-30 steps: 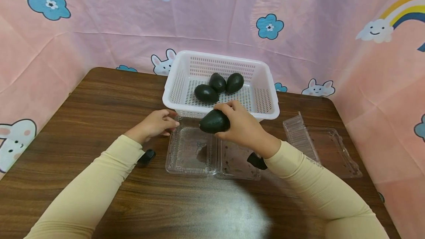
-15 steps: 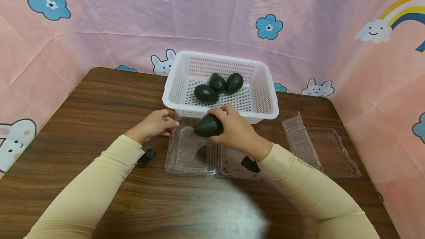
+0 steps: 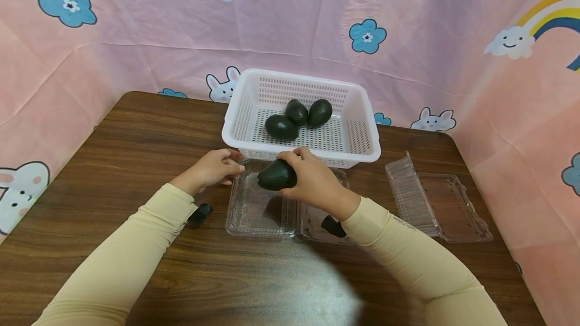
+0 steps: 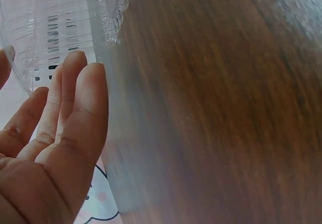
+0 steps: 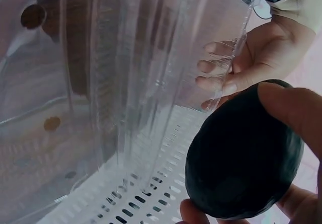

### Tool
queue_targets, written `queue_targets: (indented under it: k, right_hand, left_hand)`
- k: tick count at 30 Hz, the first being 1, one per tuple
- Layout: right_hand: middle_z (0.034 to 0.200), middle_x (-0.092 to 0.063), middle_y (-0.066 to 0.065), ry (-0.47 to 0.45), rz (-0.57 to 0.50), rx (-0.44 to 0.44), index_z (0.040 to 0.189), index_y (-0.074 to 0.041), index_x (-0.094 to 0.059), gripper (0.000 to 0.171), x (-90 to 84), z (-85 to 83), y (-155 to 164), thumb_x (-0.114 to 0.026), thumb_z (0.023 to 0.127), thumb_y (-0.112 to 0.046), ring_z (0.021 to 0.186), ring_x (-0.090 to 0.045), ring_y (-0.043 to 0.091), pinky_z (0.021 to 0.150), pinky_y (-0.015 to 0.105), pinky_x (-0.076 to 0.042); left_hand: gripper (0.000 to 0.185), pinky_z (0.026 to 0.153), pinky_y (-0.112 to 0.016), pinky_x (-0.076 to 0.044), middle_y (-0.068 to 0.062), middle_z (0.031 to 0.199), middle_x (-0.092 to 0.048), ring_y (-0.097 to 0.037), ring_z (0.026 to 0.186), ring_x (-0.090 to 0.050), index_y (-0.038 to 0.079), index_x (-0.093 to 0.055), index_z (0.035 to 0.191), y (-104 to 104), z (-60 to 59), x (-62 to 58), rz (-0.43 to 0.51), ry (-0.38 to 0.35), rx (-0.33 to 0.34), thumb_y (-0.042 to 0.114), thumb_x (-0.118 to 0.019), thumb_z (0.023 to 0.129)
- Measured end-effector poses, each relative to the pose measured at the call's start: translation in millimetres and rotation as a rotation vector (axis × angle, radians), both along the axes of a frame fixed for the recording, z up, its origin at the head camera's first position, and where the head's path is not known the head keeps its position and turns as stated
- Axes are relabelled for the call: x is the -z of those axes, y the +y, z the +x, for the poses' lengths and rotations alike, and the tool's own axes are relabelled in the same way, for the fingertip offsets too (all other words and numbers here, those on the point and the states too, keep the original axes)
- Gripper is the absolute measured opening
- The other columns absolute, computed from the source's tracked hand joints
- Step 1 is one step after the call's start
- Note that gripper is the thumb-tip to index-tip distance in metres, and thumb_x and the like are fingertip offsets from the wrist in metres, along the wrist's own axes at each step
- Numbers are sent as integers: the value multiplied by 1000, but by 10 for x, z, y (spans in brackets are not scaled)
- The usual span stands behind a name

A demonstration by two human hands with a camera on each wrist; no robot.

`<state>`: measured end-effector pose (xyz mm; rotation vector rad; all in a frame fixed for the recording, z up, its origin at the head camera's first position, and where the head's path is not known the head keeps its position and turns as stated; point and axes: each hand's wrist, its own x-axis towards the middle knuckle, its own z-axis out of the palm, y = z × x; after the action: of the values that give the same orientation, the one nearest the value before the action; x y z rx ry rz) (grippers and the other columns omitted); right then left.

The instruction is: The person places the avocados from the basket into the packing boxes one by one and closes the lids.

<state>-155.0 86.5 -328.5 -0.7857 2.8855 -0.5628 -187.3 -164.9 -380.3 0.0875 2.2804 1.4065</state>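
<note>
My right hand (image 3: 312,181) grips a dark green avocado (image 3: 277,175) above an open clear plastic clamshell container (image 3: 261,231). In the right wrist view, the thumb lies on top of the avocado (image 5: 241,153) and fingertips show beneath it. My left hand (image 3: 213,169) holds the container's far left edge. Its fingers (image 4: 90,103) are behind the clear wall, with the thumb on the other side. Several more avocados (image 3: 281,128) lie in a white perforated basket (image 3: 362,137) just behind the container.
Another clear plastic clamshell (image 3: 457,210) stands open at the right side of the brown wooden table (image 3: 190,270). Behind the table and along both sides hangs a pink cloth (image 3: 158,9) printed with clouds, flowers and rabbits.
The right hand has moved left and slightly toward the wearer with the avocado, from near the basket's front rim to over the container's left half. The left hand stays in place.
</note>
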Motion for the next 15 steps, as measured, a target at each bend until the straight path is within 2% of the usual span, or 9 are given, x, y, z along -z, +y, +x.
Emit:
queue_targets:
  k: [9,15]
  right_hand:
    - [130,-48,15,-24,5,-12,136,-22,-51,70,63,-3,-80,-84,74,-30,105,-57,30,84,44,-51]
    - [128,-49,15,-26,8,-33,135,-22,-51,70,95,13,-117,-84,74,-31,106,-57,29,85,43,-50]
  left_hand:
    - [51,82,-35,-54,-23,121,-61,-18,95,-62,-6,-37,142,-6,-12,21,-1,2,7,16,-55,99]
    - [51,81,-35,-54,-24,120,-62,-16,92,-62,-6,-37,142,-4,-12,18,3,5,8,16,-54,99]
